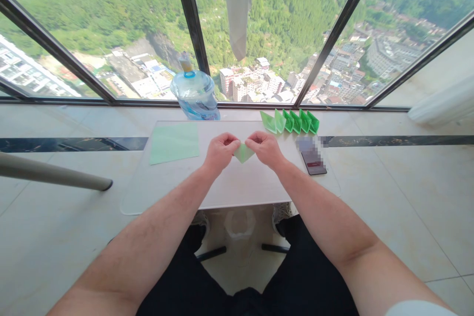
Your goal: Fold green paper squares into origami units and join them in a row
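Observation:
Above the middle of a low white table [237,190], both my hands pinch a small folded piece of light green paper [243,153]. My left hand [221,152] grips its left corner between thumb and fingers. The right corner is in the pinch of my right hand [265,148]. The paper hangs pointed side down. A flat light green sheet [175,143] lies to the left of my left hand. Beyond my right hand, several folded green paper pieces [291,122] stand in a row at the table's far right edge, from pale to darker green.
A phone [313,155] lies on the table's right side. Behind the table stands a large clear blue water bottle [196,91], before tall windows. A grey pole [55,172] slants in at the left. My legs are below the table's near edge.

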Tool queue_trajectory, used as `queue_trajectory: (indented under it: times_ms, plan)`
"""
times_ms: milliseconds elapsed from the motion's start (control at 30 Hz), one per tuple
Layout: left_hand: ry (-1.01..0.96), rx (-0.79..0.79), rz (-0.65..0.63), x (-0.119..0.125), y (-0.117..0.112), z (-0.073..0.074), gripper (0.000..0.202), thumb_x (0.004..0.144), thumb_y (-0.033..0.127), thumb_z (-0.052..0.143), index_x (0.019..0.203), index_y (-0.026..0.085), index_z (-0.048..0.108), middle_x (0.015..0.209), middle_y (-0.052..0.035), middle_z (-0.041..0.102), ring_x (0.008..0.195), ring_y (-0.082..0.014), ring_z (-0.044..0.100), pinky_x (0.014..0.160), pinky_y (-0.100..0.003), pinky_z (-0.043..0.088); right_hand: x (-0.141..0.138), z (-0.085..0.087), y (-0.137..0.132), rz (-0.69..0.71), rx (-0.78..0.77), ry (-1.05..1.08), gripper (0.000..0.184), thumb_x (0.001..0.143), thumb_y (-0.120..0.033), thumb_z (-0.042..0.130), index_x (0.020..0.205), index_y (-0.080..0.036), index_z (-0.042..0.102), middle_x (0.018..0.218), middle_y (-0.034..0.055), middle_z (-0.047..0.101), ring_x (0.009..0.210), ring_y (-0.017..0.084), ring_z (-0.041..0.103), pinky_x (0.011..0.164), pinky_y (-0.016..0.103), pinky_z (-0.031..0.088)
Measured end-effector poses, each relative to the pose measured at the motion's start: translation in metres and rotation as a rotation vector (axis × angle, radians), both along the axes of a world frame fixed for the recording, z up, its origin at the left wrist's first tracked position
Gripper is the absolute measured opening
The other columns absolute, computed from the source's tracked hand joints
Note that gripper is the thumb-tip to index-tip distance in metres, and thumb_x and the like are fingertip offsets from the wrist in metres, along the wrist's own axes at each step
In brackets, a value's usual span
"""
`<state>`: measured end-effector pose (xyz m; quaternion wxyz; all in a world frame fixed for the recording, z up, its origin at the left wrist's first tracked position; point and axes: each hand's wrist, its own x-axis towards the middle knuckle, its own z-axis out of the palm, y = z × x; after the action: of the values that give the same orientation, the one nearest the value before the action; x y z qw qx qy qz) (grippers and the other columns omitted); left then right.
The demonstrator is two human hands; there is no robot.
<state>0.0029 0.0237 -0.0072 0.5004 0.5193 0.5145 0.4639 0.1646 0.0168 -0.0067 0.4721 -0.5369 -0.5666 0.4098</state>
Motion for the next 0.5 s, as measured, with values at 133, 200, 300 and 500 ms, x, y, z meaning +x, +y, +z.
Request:
queue_trajectory:
  times_ms: [133,200,300,500]
  plan:
    - [-0.143,-0.057,0.051,0.000,0.003,0.001,0.017,0.066,0.031,0.071,0.071,0.019,0.061,0.069,0.0000,0.064,0.065,-0.0151,0.058,0.057,-0.027,0.049,0.001,-0.004,0.003,-0.060,0.022,0.035,0.017,0.075,-0.036,0.065,0.070,-0.020,0.062,0.061,-0.0043,0.056,0.058,0.011,0.048,0.057,0.026,0.040]
    - [-0.219,-0.065,0.062,0.000,0.005,-0.001,0.020,0.067,0.032,0.072,0.074,0.019,0.059,0.076,-0.0016,0.068,0.067,-0.0151,0.060,0.060,-0.028,0.051,0.001,-0.005,0.003,-0.071,0.032,0.037,0.017,0.076,-0.038,0.064,0.072,-0.021,0.061,0.062,-0.0039,0.056,0.058,0.012,0.049,0.057,0.026,0.041]
    - [-0.291,-0.067,0.119,-0.001,0.009,-0.003,0.022,0.069,0.032,0.072,0.078,0.019,0.057,0.084,-0.0028,0.070,0.070,-0.0149,0.062,0.064,-0.030,0.054,0.001,-0.005,0.003,-0.071,0.042,0.033,0.017,0.078,-0.038,0.063,0.075,-0.022,0.060,0.064,-0.0033,0.056,0.060,0.013,0.051,0.057,0.026,0.042]
    - [-0.414,-0.067,0.212,-0.006,0.014,-0.003,0.018,0.076,0.029,0.068,0.081,0.020,0.053,0.088,-0.0027,0.070,0.078,-0.0159,0.067,0.075,-0.036,0.058,-0.002,-0.001,0.000,-0.053,0.040,0.091,0.014,0.081,-0.036,0.061,0.080,-0.023,0.057,0.062,-0.0035,0.058,0.061,0.014,0.056,0.060,0.028,0.047]
